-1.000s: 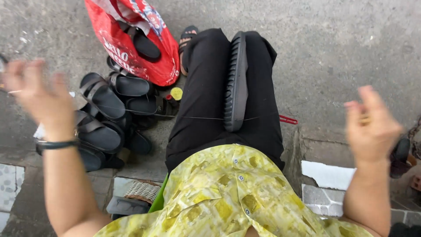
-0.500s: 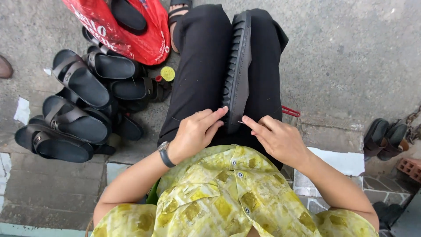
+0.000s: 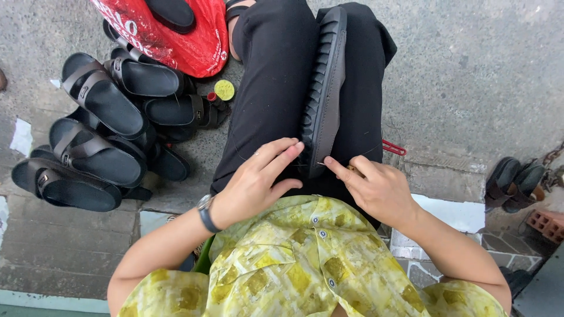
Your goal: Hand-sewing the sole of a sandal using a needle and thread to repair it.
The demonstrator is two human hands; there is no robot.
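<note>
A black sandal sole (image 3: pixel 325 88) stands on edge between my knees, its ridged tread facing left. My left hand (image 3: pixel 258 179) rests open against the sole's near end, fingers stretched toward it. My right hand (image 3: pixel 376 188) pinches a thin needle at the sole's near end, with a fine thread running off across my black trousers. I wear a yellow patterned shirt and a dark watch on the left wrist.
A pile of black sandals (image 3: pixel 100 135) lies on the concrete at my left. A red plastic bag (image 3: pixel 170 35) holds more sandals behind them. A small yellow-green lid (image 3: pixel 224 90) sits by the bag. Dark shoes (image 3: pixel 517 179) and a brick (image 3: pixel 543 223) are at right.
One second ago both hands were spread wide apart, pulling the thread taut. They have come together at the near end of the sole. The camera has tilted slightly.
</note>
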